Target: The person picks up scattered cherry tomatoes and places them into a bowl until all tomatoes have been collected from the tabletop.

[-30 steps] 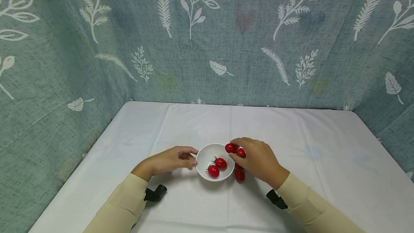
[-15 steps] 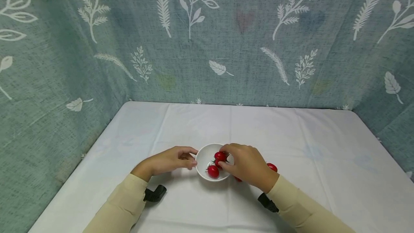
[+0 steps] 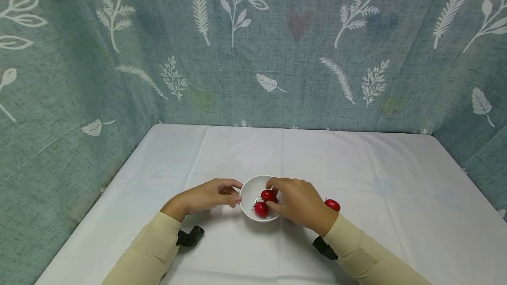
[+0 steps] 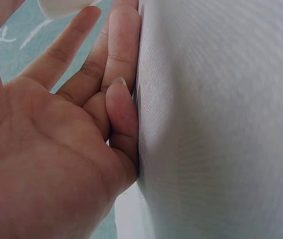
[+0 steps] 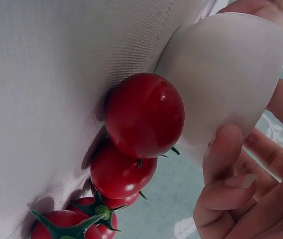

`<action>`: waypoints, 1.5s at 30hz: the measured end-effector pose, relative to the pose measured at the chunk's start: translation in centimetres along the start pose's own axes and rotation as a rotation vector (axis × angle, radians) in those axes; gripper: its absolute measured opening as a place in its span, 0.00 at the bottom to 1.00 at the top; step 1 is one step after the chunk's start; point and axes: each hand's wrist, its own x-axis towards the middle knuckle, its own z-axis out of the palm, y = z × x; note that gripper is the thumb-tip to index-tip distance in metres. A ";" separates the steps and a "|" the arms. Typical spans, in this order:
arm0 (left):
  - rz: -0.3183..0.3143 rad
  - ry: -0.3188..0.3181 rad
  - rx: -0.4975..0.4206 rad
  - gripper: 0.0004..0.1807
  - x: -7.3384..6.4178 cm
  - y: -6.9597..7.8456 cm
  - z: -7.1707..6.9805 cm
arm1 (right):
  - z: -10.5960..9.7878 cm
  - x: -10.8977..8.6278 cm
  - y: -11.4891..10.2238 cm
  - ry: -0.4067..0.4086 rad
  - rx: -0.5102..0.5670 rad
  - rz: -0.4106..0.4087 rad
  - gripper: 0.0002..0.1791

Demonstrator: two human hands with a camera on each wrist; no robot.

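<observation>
In the head view a white bowl (image 3: 248, 188) stands on the table between my hands. My left hand (image 3: 207, 195) lies at its left side, with thumb and index finger touching the outer wall. My right hand (image 3: 303, 205) reaches over the right rim. Its thumb and index finger curl round a red cherry tomato (image 3: 268, 194) inside the bowl; the contact is partly hidden. Another cherry tomato (image 3: 261, 209) lies at the bowl's front. The right wrist view shows the bowl's outer wall (image 5: 221, 64) hiding those fingertips, with my right hand's (image 5: 258, 199) other fingers outside it.
Several cherry tomatoes lie in a line on the white cloth beside the bowl, the nearest tomato (image 5: 144, 112) close to its wall. From the head view most are under the right hand; one tomato (image 3: 332, 205) shows by the wrist. A patterned curtain (image 3: 253, 87) hangs behind the table.
My right hand has carried a cherry tomato leftward from beside the bowl and lowered it inside, against those there. The left hand has stayed at the bowl's left side.
</observation>
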 end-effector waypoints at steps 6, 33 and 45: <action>-0.003 0.004 0.004 0.25 0.0 -0.1 0.0 | 0.1 0.0 0.0 -0.045 0.012 0.016 0.16; -0.009 0.008 0.020 0.25 0.0 -0.1 0.1 | 0.3 1.2 0.1 -0.237 0.096 0.156 0.15; -0.014 -0.004 0.013 0.26 -0.1 0.0 0.0 | 0.4 1.7 0.0 -0.303 0.136 0.199 0.14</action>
